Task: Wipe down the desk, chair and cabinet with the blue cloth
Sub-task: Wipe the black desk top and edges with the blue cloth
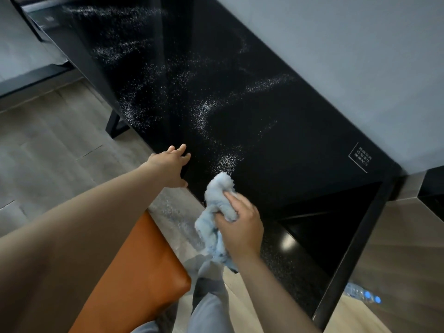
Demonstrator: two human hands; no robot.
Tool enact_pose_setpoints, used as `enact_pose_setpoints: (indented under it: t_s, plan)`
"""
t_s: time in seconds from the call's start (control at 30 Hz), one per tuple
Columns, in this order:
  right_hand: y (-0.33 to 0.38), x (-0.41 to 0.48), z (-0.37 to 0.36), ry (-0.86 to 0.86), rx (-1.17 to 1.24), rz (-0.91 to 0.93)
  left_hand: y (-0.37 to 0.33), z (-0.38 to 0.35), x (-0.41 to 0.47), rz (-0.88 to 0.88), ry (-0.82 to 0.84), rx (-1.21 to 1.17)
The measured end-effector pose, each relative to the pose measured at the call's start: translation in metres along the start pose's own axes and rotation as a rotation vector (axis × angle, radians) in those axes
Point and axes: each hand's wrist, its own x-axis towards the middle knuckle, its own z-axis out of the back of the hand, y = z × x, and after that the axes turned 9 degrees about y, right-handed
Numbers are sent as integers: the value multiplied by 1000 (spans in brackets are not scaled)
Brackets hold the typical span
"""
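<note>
Head view looks down on a black tabletop (276,131) streaked with pale trails of white dust (206,109) that run from the far end toward the near edge. The right hand (240,224) hangs over the front edge, fingers curled tight round a bunched blue cloth (217,193). The cloth's upper end pokes out past the fingers (231,197) and sits at the near edge, right where the nearest dust trail ends. Whether it presses on the surface I cannot tell. Its lower end dangles below the hand, over the floor (48,150).

The left hand (171,164) reaches out to the left of the cloth, near it but apart. Its fingers are spread and straight over the edge of the tabletop, and it holds nothing.

An orange chair seat (144,260) stands just under the left forearm, close to the tabletop's front edge. A small white-lined printed label (360,157) marks the right end of the tabletop, near the grey wall (348,44). A clear plastic bottle with blue parts (360,293) lies on the floor at the lower right. A grey trouser leg (211,308) shows at the bottom.
</note>
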Motion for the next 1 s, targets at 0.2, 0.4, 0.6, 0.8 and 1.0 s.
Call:
enact_pose_setpoints:
  t_s: [0.2, 0.4, 0.6, 0.8, 1.0]
  plan:
    - [-13, 61, 48, -130, 28, -35, -8, 3, 0, 45, 23, 28]
    - [-32, 122, 95, -157, -2, -10, -26, 22, 1, 121, 13, -38]
    - [-49, 198, 150, -169, -13, -41, -47, 55, 23, 90, -260, -180]
    - [-78, 277, 193, -168, -49, -82, -72, 88, 60, -4, -250, -198]
    - [-104, 349, 214, -149, -132, -82, -86, 104, 101, 10, -180, -186]
